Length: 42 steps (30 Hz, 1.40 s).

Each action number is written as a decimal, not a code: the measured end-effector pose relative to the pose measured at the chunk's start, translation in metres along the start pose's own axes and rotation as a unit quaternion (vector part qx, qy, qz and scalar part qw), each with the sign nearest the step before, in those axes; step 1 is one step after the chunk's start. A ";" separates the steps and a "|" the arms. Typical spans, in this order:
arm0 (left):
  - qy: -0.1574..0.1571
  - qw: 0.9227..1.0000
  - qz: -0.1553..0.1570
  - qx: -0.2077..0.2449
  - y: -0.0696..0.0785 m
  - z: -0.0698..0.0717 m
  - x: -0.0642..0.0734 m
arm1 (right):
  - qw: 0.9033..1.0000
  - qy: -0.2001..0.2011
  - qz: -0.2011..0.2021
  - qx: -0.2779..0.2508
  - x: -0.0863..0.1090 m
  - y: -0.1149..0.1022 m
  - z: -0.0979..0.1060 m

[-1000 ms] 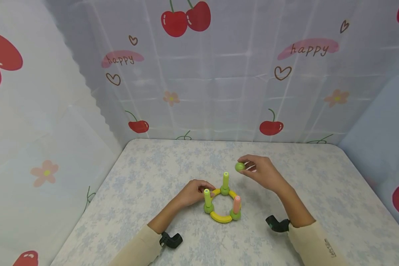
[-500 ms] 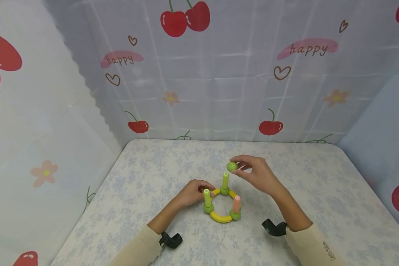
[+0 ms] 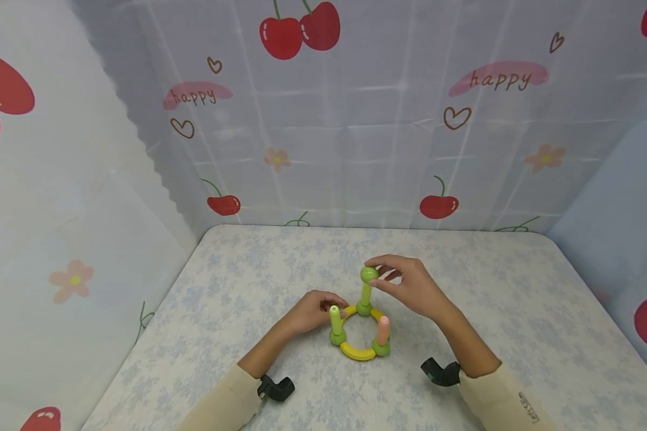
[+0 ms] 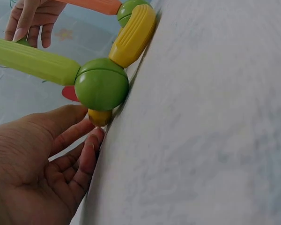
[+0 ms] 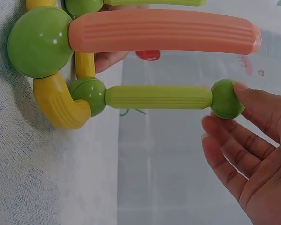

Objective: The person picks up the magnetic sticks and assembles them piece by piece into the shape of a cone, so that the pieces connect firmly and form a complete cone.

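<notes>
A ring of curved yellow pieces [image 3: 358,353] joined by green balls [image 4: 101,84] lies on the table. Three rods stand up from it: a far green rod [image 5: 159,97], a left green rod [image 3: 335,321] and an orange rod [image 3: 384,331]. With thumb and fingers, my right hand [image 3: 414,288] pinches a green ball [image 5: 226,99] at the top of the far rod; ball and rod end meet in the right wrist view. My left hand [image 3: 311,313] holds the ring's left rear yellow piece [image 4: 99,117] low down, beside the left rod's base ball.
The table [image 3: 259,263] has a pale blue floral cover. Behind it and at both sides hang sheets printed with cherries [image 3: 439,206]. Black wrist mounts [image 3: 440,372] sit at both sleeve cuffs.
My right hand has carried the green ball left and slightly down, from beside the far green rod onto its top. The left hand and the ring have stayed in place.
</notes>
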<state>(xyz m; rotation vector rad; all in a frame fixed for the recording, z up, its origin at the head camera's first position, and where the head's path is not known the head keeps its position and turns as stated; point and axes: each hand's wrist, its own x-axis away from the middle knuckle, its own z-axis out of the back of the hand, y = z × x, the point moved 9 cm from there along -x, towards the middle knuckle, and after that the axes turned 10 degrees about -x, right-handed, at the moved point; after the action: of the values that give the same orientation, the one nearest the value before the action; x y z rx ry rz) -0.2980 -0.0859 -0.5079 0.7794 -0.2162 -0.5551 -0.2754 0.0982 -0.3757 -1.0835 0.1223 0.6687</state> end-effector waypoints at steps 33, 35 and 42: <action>-0.094 0.978 -0.133 0.126 0.035 0.008 0.009 | 0.997 -0.056 -0.035 -0.038 0.001 0.000 -0.008; -0.093 0.979 -0.129 0.126 0.033 0.007 0.008 | 0.997 -0.061 -0.031 -0.037 0.001 -0.002 -0.010; -0.095 0.980 -0.122 0.126 0.031 0.003 0.005 | 0.996 -0.074 -0.019 -0.042 0.002 -0.007 -0.018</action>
<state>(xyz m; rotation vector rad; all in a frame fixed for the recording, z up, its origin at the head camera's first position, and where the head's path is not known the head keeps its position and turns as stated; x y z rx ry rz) -0.2826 -0.0731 -0.4834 1.0076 -0.3760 -0.8481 -0.2656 0.0821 -0.3793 -1.1094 -0.0535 0.7232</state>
